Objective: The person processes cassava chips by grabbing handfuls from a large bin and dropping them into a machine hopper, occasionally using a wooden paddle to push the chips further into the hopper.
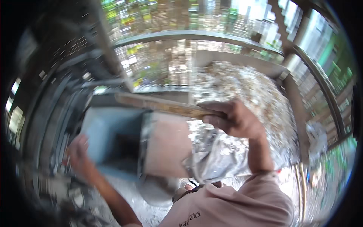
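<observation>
My right hand [236,119] is closed around one end of a long, flat wooden slat [162,106]. The slat reaches leftward over a box-like container [100,130] with pale blue inner walls and a dark hollow. A flat pinkish panel [168,147] adjoins the container's right side, below the slat. My left hand [78,151] is by the container's left rim. Motion smears its fingers, so whether they touch the rim or hold anything is unclear.
A heap of pale, loose flakes [242,83] fills a board-sided enclosure at the right. Crumpled greyish sheeting [217,159] lies along its near side. Wooden rails [196,36] and slatted fencing surround the spot. A white bag [317,136] is at the far right.
</observation>
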`<state>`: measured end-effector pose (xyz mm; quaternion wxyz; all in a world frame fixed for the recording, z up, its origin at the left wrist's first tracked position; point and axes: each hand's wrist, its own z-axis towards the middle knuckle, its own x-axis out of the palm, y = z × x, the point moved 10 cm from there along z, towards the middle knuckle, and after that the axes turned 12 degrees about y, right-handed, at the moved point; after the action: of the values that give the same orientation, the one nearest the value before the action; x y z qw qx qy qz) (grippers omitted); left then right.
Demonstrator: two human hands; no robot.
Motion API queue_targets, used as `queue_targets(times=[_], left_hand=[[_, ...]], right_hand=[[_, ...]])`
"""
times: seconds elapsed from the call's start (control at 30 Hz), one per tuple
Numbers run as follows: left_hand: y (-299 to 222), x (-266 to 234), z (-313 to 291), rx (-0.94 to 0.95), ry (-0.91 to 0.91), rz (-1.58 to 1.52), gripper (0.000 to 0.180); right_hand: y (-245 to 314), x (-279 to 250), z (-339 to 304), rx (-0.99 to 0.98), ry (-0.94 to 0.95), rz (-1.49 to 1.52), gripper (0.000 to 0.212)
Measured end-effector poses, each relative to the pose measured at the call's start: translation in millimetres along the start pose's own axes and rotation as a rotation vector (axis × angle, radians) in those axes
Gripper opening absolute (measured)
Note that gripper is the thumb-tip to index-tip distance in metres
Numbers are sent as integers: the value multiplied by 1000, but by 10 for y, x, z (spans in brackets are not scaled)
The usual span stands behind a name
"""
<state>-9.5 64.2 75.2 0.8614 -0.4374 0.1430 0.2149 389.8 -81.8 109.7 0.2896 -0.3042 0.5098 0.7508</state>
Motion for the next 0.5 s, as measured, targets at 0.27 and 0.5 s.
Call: queue_targets(times=[0.27, 0.5], left_hand=[[-1903, 1375, -1044, 548, 102, -305, 22], [-2183, 4183, -2541, 261, 1043, -503, 60]], right_hand=[[-1839, -140, -3959, 944, -1247, 140, 33], [-2460, -456, -5988, 1639, -1143, -622, 28]])
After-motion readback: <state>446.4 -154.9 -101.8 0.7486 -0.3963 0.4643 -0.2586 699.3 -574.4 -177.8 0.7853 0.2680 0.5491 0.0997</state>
